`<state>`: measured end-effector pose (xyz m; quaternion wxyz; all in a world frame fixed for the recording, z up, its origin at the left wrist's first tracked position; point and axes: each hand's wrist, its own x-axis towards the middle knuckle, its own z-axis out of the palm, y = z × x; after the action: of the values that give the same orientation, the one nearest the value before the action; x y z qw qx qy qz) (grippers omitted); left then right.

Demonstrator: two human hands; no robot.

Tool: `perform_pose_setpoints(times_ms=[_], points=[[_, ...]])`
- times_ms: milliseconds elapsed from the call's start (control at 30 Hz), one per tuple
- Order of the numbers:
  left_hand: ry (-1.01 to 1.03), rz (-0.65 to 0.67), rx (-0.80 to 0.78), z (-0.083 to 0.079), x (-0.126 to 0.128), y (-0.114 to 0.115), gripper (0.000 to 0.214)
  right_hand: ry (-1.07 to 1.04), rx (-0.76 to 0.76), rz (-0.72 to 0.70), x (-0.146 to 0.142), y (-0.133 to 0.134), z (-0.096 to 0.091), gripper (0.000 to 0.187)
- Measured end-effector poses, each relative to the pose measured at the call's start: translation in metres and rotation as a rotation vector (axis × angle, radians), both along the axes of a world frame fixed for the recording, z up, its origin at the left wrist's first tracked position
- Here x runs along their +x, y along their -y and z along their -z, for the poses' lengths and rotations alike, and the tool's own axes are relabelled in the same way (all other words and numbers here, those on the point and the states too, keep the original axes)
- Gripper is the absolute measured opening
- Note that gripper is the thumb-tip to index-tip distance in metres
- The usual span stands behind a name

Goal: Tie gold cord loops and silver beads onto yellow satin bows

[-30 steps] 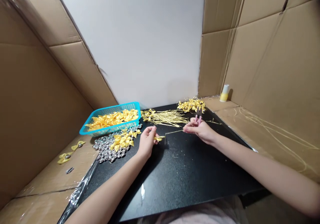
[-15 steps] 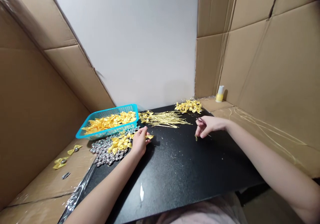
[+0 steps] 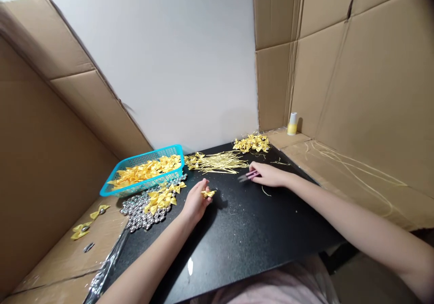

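My left hand (image 3: 195, 199) is closed on a small yellow ribbon bow (image 3: 208, 194), held just above the black tabletop. My right hand (image 3: 266, 174) grips pink-handled thread snips (image 3: 248, 176), whose blades point left toward the bow, some way apart from it. A short thread (image 3: 266, 191) shows just below the right hand. Beside my left hand, several loose yellow bows (image 3: 162, 199) lie on a heap of shiny silver beads (image 3: 135, 210). Beyond both hands rests a bundle of thin yellow cords (image 3: 222, 161).
A blue plastic basket (image 3: 107, 187) full of yellow ribbon pieces stands at the left. Finished-looking beaded bows (image 3: 251, 143) are piled at the back. A thread cone (image 3: 292, 124) stands on cardboard at the right. Cardboard walls (image 3: 359, 82) flank the black table (image 3: 237, 245).
My right hand has moved left, bringing the snips closer to my left hand. My left hand has turned and shifted slightly right with the bow. The view has shifted a little.
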<state>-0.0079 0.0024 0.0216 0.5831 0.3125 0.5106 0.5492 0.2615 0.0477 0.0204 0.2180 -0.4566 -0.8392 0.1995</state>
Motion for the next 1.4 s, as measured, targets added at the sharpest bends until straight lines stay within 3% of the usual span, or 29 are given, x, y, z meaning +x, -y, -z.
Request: perform_pose_setpoints(times_ms=[200,433,633,767,900,1067,1233,1400], points=[[0.005,0.056,-0.020,0.002,0.006,0.007,0.020,0.055,0.082,-0.095,-0.020,0.005,0.013,0.019],[-0.069,0.065,0.112,0.005,0.011,0.012,0.043,0.099,0.182,-0.076,-0.026,0.005,0.021,0.013],[-0.119,0.126,0.179,0.010,0.013,0.015,0.045,0.123,0.204,-0.037,-0.032,0.010,0.016,0.016],[-0.252,0.155,0.248,0.015,0.006,0.010,0.043,0.145,0.207,0.020,-0.028,0.012,0.001,0.021],[-0.546,0.203,0.428,0.016,-0.005,0.000,0.035,0.199,0.137,0.086,-0.005,0.006,-0.020,0.014],[-0.912,0.238,0.547,0.015,-0.011,-0.003,0.027,0.307,-0.130,0.101,0.025,-0.001,-0.033,0.020],[-1.042,0.273,0.573,0.015,-0.009,-0.001,0.028,0.354,-0.230,0.079,0.019,0.005,-0.037,0.017],[-1.108,0.272,0.592,0.015,-0.008,-0.001,0.029,0.411,-0.158,0.119,0.002,0.018,-0.042,0.007]])
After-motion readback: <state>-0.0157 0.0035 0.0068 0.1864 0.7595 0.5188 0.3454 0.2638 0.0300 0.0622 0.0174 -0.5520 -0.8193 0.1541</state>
